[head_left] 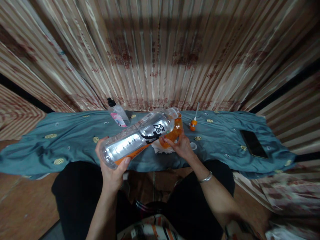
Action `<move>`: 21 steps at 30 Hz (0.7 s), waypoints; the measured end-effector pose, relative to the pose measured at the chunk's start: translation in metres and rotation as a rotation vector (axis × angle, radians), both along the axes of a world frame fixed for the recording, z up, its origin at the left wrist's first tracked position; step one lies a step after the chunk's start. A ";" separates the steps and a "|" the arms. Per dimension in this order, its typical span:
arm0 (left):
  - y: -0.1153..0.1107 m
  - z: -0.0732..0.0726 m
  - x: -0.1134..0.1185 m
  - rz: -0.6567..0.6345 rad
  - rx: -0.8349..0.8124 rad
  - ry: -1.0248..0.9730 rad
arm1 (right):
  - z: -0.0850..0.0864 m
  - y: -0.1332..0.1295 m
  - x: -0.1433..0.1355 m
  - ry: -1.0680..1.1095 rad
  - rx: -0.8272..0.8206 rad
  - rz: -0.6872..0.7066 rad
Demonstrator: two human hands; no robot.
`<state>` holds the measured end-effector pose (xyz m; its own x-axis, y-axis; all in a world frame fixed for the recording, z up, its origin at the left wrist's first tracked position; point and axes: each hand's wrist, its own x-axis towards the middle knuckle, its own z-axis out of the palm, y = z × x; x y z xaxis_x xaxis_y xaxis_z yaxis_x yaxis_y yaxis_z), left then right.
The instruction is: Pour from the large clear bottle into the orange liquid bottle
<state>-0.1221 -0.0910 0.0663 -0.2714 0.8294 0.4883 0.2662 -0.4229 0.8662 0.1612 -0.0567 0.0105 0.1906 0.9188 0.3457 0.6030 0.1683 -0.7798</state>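
My left hand (111, 170) is wrapped round the base of a large clear plastic bottle (140, 136) with a silver and orange label. The bottle is tilted, its neck up against the mouth of an orange translucent bottle (177, 128). Closed around that orange bottle is my right hand (183, 145), with a silver bangle at the wrist. A crumpled white tissue (162, 148) lies beneath it. A small white cap (193, 146) rests beside my right hand. Farther back lies an orange pump head (193, 124) with its thin tube pointing away. Whether liquid is flowing I cannot tell.
A pump bottle (118, 114) with a black top and pink label stands at the back left. A black phone (253, 144) lies on the right of the teal cloth (77, 133). Behind hangs a pleated striped curtain (155, 56).
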 end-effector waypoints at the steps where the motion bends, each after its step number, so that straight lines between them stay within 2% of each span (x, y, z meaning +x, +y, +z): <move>1: 0.000 0.000 0.000 0.000 0.001 -0.003 | 0.000 0.000 0.000 -0.006 -0.001 0.000; 14: 0.002 -0.005 -0.002 -0.032 0.045 -0.010 | -0.003 0.001 0.001 0.006 0.002 -0.007; 21: 0.002 -0.001 -0.001 -0.010 0.067 0.015 | -0.003 0.001 0.001 -0.006 -0.002 -0.012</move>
<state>-0.1228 -0.0890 0.0652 -0.2554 0.7972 0.5471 0.2749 -0.4826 0.8316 0.1624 -0.0555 0.0076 0.1997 0.9171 0.3451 0.6093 0.1596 -0.7767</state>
